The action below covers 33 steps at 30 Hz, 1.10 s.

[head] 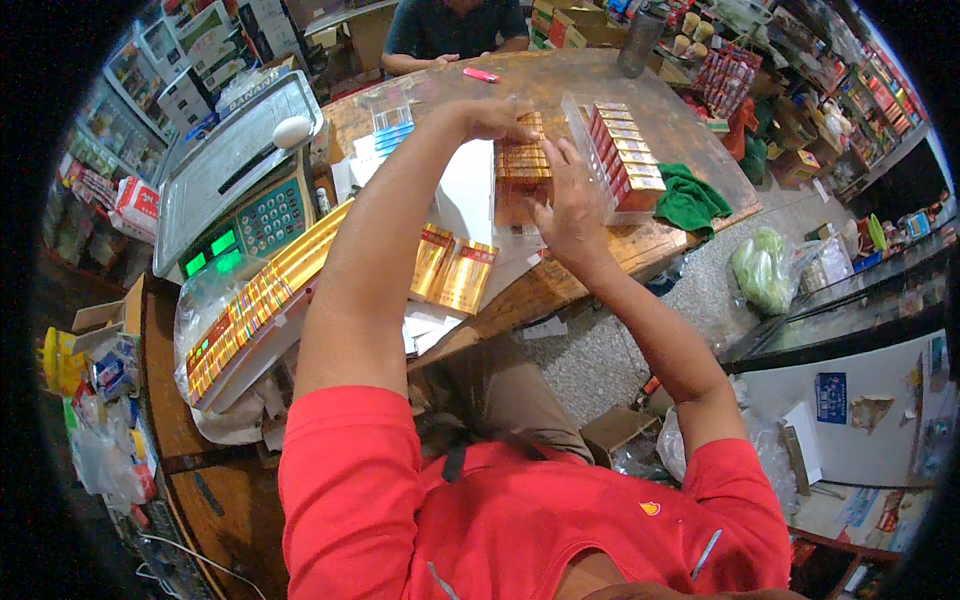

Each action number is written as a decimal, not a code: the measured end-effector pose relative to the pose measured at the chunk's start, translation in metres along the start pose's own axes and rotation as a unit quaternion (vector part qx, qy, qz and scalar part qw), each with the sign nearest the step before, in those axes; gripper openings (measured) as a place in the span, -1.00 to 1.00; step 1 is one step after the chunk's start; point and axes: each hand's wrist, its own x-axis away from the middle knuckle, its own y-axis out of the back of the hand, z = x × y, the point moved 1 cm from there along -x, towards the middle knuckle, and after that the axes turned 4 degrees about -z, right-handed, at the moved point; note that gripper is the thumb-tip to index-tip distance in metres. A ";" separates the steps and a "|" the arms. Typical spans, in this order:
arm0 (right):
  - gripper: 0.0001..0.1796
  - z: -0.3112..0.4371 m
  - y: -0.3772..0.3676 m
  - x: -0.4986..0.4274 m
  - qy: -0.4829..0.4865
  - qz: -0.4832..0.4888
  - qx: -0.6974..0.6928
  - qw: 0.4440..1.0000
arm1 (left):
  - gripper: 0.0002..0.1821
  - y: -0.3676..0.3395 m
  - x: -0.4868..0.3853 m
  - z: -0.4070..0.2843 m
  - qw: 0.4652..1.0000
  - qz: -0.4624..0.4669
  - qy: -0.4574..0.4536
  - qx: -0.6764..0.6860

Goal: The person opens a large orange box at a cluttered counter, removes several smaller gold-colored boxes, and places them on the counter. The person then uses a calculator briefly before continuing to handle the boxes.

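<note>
A row of gold cigarette packs (523, 159) lies in a clear plastic tray on the worn wooden table (697, 120). My left hand (501, 121) reaches over its far end, thumb and fingers around packs there. At the row's right side, my right hand (574, 199) touches the packs or tray with fingers spread; its exact grip is unclear. Just right of it stands a clear tray (581, 127) of red-and-gold packs (626, 157). Nearer me, two gold packs (454, 270) lie on white paper. A long row of gold packs (247, 322) slants beneath my left forearm.
At left is a weighing scale (225, 172) with an egg (292, 132) on its pan. A green cloth (690, 199) lies at the table's right edge, and a pink lighter (481, 75) farther back. Another person (450, 34) sits opposite. A bagged cabbage (763, 270) is at right.
</note>
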 end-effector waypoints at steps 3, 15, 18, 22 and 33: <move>-0.12 0.001 -0.004 0.011 0.015 0.015 0.019 1.000 | -0.28 0.004 0.002 -0.011 0.999 0.036 0.022 -0.024; -0.29 0.009 -0.003 0.040 0.047 -0.042 0.020 0.998 | -0.33 -0.031 0.079 -0.073 0.932 -0.271 -0.029 -0.241; -0.27 0.005 0.014 0.046 0.028 -0.074 0.052 0.995 | -0.45 -0.060 0.139 -0.101 0.893 -0.365 -0.199 -0.172; -0.44 0.058 0.046 0.048 -0.046 -0.039 -0.128 0.990 | -0.63 -0.106 0.280 -0.131 0.958 -0.261 -0.096 -0.075; -0.75 0.209 -0.038 0.052 0.130 0.209 -0.232 0.941 | -0.60 -0.070 0.430 -0.040 0.829 -0.403 0.164 -0.352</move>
